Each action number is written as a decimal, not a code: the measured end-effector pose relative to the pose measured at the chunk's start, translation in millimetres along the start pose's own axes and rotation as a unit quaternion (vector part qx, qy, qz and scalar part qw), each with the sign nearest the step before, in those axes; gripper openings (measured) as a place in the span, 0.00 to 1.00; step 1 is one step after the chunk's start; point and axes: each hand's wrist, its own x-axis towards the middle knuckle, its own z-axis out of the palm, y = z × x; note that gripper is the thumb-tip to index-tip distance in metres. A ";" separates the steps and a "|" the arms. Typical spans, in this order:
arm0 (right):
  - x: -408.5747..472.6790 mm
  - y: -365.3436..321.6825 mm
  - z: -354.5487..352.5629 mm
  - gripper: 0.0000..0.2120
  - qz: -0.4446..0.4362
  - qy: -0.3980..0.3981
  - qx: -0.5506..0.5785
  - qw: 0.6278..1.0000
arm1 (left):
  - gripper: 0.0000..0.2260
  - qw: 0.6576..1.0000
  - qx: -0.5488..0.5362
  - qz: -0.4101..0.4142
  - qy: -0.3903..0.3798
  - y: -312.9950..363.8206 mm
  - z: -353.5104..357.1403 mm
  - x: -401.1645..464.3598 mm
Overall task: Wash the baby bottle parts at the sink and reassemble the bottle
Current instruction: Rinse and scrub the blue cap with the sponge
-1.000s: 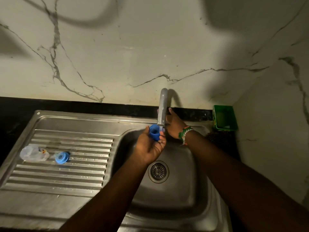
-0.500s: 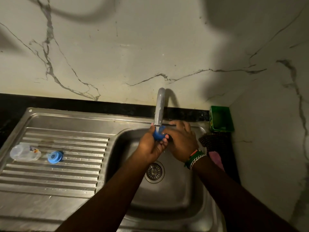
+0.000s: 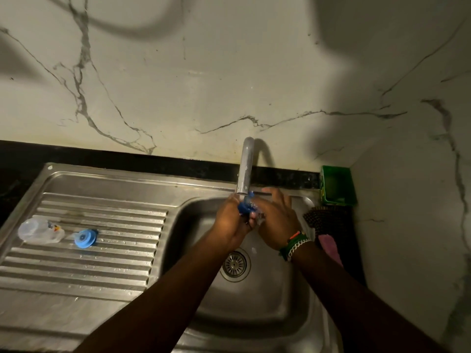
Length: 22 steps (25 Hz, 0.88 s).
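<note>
1. Nearest the camera, two forearms reach forward over the steel sink (image 3: 293,309), above the drain (image 3: 235,264); the right wrist carries green, orange and white bracelets (image 3: 295,244).
2. The left hand (image 3: 230,220) has its fingers curled around a blue bottle part (image 3: 245,206), gripping it right under the tap (image 3: 246,169), where water splashes over it.
3. The right hand (image 3: 276,221) lies against the same part from the other side. Its fingers look fairly straight, rubbing or steadying rather than clasping, though the contact itself is blurred by the splash.
4. The blue part is small, hard-looking and mostly hidden between the hands, so I cannot tell whether it is a ring or a cap.
5. To the left, on the ribbed drainboard (image 3: 107,261), lie a clear bottle piece (image 3: 40,230) on its side and, just beside it, a blue disc-shaped part (image 3: 85,238). Drops of water sit around them.
6. Judging by this, the washing is partway through: one part is under the water and two are set aside, possibly rinsed already. Reassembly has not begun, since the pieces are well apart from one another.
7. Farther back, a green container (image 3: 337,186) stands in the corner of the dark bench, with a dark scrubber (image 3: 323,220) and a pink cloth (image 3: 330,247) in front of it, against the marbled wall (image 3: 204,80).
</note>
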 end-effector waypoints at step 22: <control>5.4 -14.1 45.1 0.13 -0.005 0.079 0.281 0.956 | 0.20 0.999 -0.036 0.002 -0.008 8.0 -19.8 -7.8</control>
